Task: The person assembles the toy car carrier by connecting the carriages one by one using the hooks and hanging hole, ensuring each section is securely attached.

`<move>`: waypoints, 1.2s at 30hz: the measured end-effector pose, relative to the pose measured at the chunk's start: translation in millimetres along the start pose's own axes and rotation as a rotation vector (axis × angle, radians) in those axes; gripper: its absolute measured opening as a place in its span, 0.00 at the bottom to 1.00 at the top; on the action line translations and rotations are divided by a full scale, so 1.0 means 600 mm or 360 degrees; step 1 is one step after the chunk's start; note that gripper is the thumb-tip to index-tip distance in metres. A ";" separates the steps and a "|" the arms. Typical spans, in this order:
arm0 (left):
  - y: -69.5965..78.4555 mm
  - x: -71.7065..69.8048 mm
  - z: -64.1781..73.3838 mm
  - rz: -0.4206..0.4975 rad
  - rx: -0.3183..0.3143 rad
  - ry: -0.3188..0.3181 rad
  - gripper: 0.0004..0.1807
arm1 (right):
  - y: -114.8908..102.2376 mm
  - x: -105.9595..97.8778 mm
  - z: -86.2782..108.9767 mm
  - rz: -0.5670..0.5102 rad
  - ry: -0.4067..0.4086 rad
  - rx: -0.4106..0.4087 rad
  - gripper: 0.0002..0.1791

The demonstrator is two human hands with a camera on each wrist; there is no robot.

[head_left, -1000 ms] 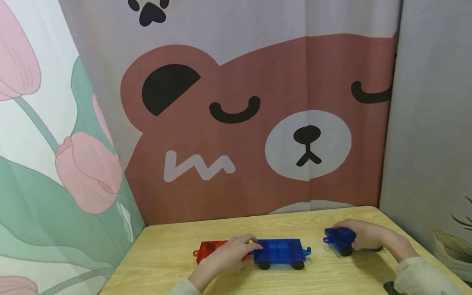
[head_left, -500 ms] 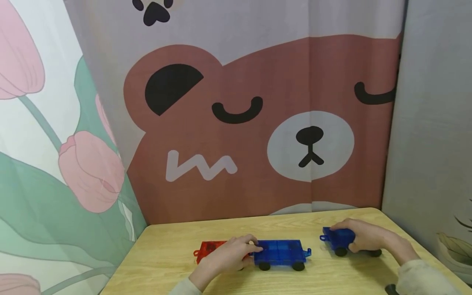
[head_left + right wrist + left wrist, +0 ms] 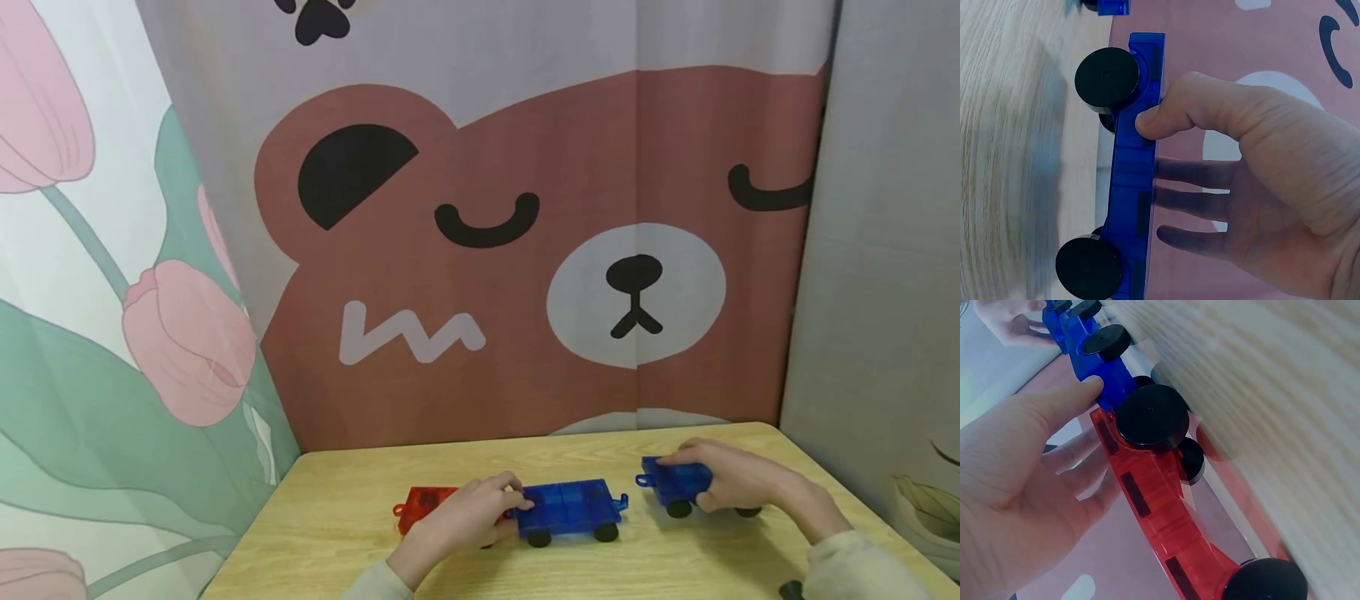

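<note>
"What's at the left?"

"The red car [image 3: 426,505] on the surface [image 3: 330,500], then the left grip [image 3: 471,515], pinching the middle blue car [image 3: 566,507] at its left end. Hold that firm."

"And rightward?"

"Its hook [image 3: 621,502], apart from the ring [image 3: 644,481] of the right blue car [image 3: 678,482]. The right grip [image 3: 738,475] has that car clamped between thumb and fingers. I'd line ring up with hook, keeping both cars level."
</note>
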State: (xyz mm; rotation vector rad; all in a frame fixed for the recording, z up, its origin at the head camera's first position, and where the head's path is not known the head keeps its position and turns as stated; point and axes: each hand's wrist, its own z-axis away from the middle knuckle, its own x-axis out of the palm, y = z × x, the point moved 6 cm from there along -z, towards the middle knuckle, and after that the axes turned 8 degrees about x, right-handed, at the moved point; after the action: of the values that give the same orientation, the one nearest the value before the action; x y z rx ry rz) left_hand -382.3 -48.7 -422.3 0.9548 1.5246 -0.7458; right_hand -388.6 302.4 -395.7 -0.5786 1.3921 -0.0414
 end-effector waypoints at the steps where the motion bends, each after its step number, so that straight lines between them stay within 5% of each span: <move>1: 0.000 -0.001 0.000 -0.0005 -0.0001 -0.0001 0.18 | -0.004 0.000 0.000 0.0011 0.0000 -0.0008 0.38; 18: -0.002 0.005 0.002 -0.0018 -0.0063 -0.0063 0.22 | -0.038 0.019 -0.006 0.0000 -0.0109 -0.0118 0.38; 36: 0.002 0.001 0.002 -0.0031 -0.0070 -0.0062 0.22 | -0.034 0.032 -0.015 0.0026 -0.0109 -0.0024 0.38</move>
State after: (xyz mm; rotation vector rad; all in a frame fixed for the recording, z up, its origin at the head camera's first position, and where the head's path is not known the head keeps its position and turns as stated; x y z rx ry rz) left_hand -380.9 -49.1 -423.2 0.8889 1.5121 -0.7380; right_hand -387.1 274.9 -405.3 -0.5765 1.3313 0.0020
